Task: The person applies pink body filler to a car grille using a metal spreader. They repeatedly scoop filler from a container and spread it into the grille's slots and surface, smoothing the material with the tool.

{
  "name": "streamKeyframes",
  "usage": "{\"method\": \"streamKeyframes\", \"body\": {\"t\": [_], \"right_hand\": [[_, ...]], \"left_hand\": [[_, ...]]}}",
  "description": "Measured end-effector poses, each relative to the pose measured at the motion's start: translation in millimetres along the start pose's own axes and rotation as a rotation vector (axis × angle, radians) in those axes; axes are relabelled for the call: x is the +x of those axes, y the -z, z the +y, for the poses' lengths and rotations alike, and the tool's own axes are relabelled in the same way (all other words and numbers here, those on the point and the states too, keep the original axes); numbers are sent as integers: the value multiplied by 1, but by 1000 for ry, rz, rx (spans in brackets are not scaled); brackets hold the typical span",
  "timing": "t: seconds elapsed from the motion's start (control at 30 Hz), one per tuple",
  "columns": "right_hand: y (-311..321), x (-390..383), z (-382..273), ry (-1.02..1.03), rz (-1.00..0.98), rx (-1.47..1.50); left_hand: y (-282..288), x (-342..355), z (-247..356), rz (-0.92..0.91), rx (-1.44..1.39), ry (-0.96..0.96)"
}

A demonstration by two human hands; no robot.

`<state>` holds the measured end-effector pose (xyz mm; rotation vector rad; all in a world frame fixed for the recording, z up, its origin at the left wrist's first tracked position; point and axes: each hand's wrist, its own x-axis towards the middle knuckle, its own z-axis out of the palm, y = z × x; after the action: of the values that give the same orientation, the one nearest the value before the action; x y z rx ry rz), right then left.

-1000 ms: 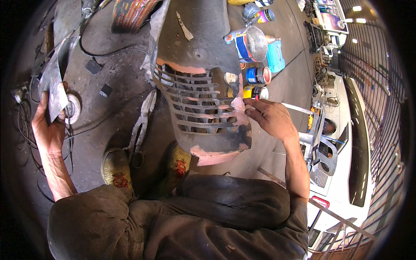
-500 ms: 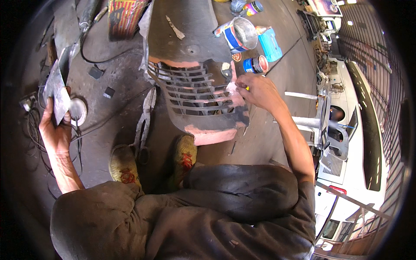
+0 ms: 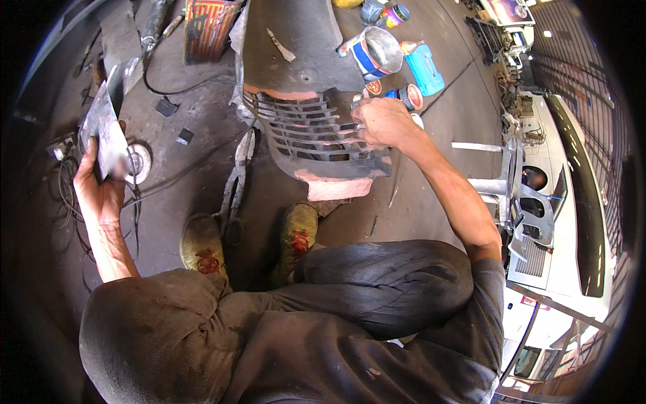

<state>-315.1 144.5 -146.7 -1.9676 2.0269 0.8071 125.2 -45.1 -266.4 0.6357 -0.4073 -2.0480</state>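
A dark plastic bumper-like panel with a slatted grille lies on the floor ahead of me. Pink filler covers its near edge, with more along the grille's far border. My right hand rests at the grille's right end, fingers curled together; they hide whatever is pinched there. Off to the left, my left hand holds up a thin, bent metal sheet, its thumb on one side and fingers behind.
Beyond the panel stand an open paint can, a blue bottle and a small tin. A red striped bucket is at far left. Cables and a round disc lie near my left hand. A white vehicle stands right.
My right hand has shifted farther away along the grille's right end, and the yellow piece between its fingers no longer shows. My left hand still holds the sheet. The whole view has shifted slightly.
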Motion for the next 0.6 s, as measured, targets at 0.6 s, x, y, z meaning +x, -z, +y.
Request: {"method": "streamKeyframes", "body": {"t": [0.6], "right_hand": [[-1, 4, 10, 300, 171, -59]], "left_hand": [[14, 5, 3, -25, 5, 36]]}}
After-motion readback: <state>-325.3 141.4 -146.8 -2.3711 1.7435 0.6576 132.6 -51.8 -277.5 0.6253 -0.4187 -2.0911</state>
